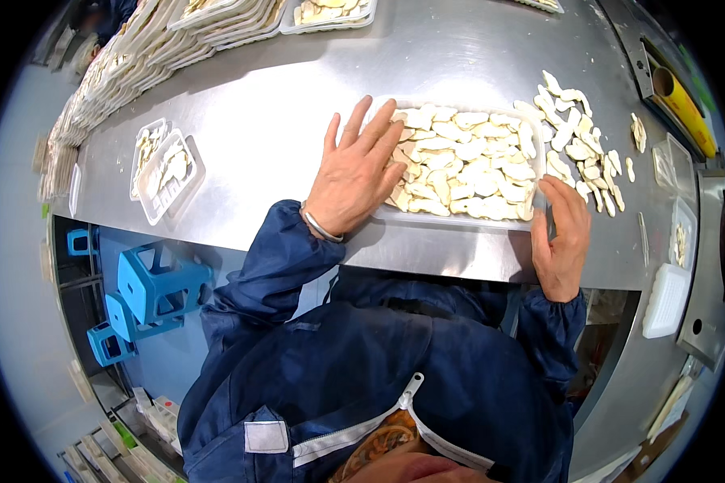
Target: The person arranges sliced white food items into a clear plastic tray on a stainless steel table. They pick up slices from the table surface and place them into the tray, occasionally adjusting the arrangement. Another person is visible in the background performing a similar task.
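A shallow clear plastic tray (453,223) lies on the steel table in front of me, filled with overlapping pale dried slices (474,148), perhaps mushroom or root. Spread over the tray's left end is my left hand (359,172), palm down, its fingertips on or just above the slices. My right hand (562,232) is at the tray's lower right corner, fingers and thumb bent around the rim; whether it grips the rim cannot be told. Right beside the tray is a loose pile of similar slices (580,136).
Tall stacks of filled trays (127,72) stand at the back left. Two small trays (163,175) with pieces overlap on the left. Tweezers (643,238), a white tray (666,300) and a yellow roll (683,111) lie right. Blue plastic stools (157,284) stand below the table's left edge.
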Demonstrator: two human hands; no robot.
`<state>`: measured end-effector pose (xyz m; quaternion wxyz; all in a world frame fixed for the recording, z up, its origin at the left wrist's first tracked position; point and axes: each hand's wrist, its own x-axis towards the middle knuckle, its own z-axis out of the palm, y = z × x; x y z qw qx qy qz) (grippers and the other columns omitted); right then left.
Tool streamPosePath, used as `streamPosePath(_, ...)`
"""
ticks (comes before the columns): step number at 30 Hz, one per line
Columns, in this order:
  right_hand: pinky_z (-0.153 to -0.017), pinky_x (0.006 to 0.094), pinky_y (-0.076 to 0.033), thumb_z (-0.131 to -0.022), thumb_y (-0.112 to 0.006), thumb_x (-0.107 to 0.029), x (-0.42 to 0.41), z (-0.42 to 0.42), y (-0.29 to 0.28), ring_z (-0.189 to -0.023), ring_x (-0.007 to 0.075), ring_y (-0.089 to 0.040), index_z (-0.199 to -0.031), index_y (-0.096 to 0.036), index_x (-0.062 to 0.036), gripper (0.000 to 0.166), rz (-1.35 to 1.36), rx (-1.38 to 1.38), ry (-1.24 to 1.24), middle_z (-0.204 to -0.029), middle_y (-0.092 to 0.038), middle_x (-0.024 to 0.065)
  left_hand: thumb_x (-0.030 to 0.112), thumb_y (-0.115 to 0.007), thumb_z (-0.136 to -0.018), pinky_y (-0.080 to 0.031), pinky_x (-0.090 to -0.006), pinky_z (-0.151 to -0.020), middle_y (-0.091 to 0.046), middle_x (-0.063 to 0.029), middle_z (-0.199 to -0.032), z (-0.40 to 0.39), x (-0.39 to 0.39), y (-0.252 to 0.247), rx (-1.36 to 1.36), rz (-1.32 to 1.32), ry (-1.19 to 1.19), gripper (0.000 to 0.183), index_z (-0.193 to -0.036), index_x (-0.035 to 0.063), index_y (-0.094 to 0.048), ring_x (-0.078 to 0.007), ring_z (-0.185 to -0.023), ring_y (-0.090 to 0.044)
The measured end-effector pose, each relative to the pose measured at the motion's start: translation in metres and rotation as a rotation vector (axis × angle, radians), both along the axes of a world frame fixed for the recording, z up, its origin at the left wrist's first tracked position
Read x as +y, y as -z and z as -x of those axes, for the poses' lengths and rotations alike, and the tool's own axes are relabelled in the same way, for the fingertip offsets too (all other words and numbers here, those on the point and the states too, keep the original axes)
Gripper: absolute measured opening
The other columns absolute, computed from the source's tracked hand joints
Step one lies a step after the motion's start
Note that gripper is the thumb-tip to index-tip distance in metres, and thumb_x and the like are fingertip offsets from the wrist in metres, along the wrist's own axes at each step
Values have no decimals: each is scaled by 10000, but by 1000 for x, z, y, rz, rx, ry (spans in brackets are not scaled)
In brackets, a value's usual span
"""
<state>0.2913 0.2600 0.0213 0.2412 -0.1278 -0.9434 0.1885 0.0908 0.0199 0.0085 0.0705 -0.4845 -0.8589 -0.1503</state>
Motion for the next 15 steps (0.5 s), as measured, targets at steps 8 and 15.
streamPosePath(8, -992, 420, -416, -830, -602, -5, 2, 0, 1, -1152, 331, -571, -1197, -631, 18, 369, -3, -18, 3, -1246, -625, 154, 183, -668, -893, -347, -484, -1081, -606, -102, -1289, 25, 7, -9, 1, -203, 9, 318, -1192, 77, -670, -312, -1271, -495)
streamPosePath(15, -1020, 426, -409, -831, -603, -9, 2, 1, 0, -1157, 336, -569, -1188, -638, 23, 360, 17, -9, 16, -1246, -627, 157, 184, -728, -833, -346, -346, -798, -618, -19, -812, 55, 30, -11, -105, -182, 45, 180, -974, 77, -761, -196, -830, -538)
